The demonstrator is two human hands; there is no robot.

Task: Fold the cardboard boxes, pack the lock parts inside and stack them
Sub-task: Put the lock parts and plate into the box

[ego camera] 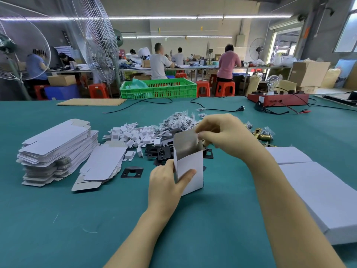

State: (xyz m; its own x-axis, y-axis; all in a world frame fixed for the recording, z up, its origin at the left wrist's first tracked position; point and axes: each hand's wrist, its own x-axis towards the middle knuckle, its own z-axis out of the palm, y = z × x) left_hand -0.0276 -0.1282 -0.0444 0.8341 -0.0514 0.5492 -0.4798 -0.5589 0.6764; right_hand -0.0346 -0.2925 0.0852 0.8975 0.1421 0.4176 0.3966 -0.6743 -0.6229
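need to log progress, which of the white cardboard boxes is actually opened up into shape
The box held upright between the left hand and right hand. The blanks in the tall stack and the loose ones beside it lie flat.

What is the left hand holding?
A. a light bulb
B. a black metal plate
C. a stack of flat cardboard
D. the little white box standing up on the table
D: the left hand grips the lower part of the upright white box, thumb across its front, while the right hand pinches the open top flap.
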